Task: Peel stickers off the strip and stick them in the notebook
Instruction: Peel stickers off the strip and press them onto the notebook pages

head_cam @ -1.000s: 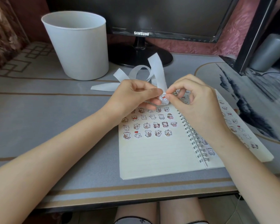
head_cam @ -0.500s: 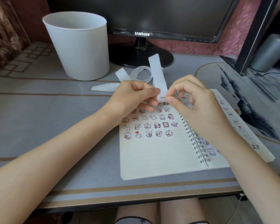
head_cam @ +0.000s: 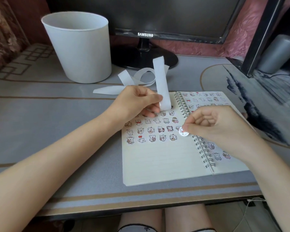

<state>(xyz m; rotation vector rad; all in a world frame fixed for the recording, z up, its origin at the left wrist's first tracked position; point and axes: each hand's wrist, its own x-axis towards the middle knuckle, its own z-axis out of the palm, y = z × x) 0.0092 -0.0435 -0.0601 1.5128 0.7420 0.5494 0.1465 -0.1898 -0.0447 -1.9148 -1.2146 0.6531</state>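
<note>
Already rows of stickers (head_cam: pixel 151 130) cover the upper pages of the notebook (head_cam: pixel 157 161); the lower left page is bare. At mid-frame the right hand (head_cam: pixel 214 124) pinches a peeled sticker (head_cam: pixel 183 132) in its fingers by the spiral, while the left hand (head_cam: pixel 137 101) pinches the strip (head_cam: pixel 161 81), perhaps nearly spent. The monitor (head_cam: pixel 157 14) up top reads SAMSUNG.

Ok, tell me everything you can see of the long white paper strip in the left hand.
The long white paper strip is a narrow, thin, matte ribbon, blank on the faces that show. The left hand pinches it, and from the pinch one stretch rises almost upright to a cut end, above the top of the open spiral notebook. Behind the hand the rest loops and curls on the grey desk mat, its tail lying flat toward the left.
</note>
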